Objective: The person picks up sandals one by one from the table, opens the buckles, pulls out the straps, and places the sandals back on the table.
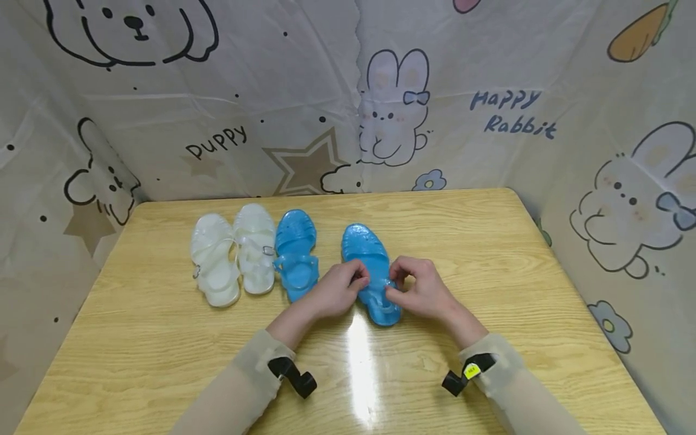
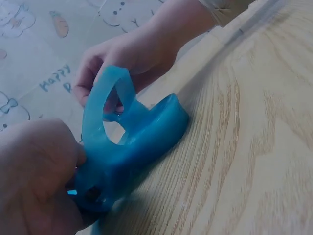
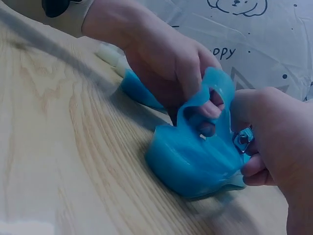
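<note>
A blue jelly sandal (image 1: 363, 241) lies on the table with its toe pointing away. My left hand (image 1: 339, 287), fingers bent, grips the sandal's left side by the ankle strap (image 2: 95, 127). On the opposite side my right hand (image 1: 418, 287) pinches the strap near a small metal buckle (image 3: 243, 139). The strap stands up in a loop above the heel (image 3: 171, 161), and the left fingertips show through it in the right wrist view. Part of the buckle is hidden by the right fingers. A second blue sandal (image 1: 296, 232) lies just left of my left hand.
Two whitish translucent sandals (image 1: 214, 232) lie side by side at the left of the wooden table (image 1: 467, 235). Behind the table's far edge hangs a printed cloth (image 1: 304, 90) with cartoon animals, and it also lines both sides.
</note>
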`<action>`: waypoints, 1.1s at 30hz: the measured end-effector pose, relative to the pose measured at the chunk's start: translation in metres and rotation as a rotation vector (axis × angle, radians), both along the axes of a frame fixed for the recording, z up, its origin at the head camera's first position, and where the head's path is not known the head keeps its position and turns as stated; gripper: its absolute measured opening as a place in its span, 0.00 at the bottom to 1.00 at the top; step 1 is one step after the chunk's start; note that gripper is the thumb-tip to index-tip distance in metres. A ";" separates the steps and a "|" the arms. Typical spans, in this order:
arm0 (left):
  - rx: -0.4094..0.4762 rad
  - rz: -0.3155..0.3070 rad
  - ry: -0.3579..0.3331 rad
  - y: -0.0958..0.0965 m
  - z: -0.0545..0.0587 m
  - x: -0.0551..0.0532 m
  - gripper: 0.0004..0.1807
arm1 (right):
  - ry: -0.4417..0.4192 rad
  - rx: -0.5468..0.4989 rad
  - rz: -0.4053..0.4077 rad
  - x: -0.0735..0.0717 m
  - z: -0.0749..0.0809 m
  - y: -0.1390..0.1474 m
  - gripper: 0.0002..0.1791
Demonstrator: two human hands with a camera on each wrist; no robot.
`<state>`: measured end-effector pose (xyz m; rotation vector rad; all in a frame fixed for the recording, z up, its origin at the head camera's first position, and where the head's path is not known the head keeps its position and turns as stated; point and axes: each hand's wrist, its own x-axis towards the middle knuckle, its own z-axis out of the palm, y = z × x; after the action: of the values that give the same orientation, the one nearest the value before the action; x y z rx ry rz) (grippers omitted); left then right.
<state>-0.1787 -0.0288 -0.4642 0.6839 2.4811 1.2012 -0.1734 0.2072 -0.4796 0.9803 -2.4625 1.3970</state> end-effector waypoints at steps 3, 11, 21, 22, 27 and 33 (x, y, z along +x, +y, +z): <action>0.015 -0.018 -0.022 -0.004 -0.001 0.000 0.06 | -0.013 -0.022 -0.001 -0.001 -0.002 0.002 0.12; 0.091 -0.083 -0.025 -0.008 -0.005 -0.001 0.16 | -0.029 -0.037 -0.008 0.003 -0.001 -0.001 0.12; 0.152 0.034 0.009 -0.009 -0.005 0.004 0.13 | -0.055 -0.081 -0.015 0.016 0.018 -0.008 0.11; 0.165 0.060 0.013 -0.009 -0.005 0.004 0.13 | -0.069 -0.082 -0.025 0.015 0.014 -0.007 0.11; 0.206 0.156 0.053 -0.012 -0.004 0.006 0.13 | -0.129 -0.091 -0.059 0.008 -0.005 0.003 0.13; 0.273 0.241 -0.021 -0.014 -0.003 0.012 0.19 | -0.185 -0.106 -0.080 0.007 -0.010 0.005 0.08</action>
<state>-0.1669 -0.0430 -0.4673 0.4392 2.4598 1.6474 -0.1666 0.2124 -0.4892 0.7534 -2.4919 1.6400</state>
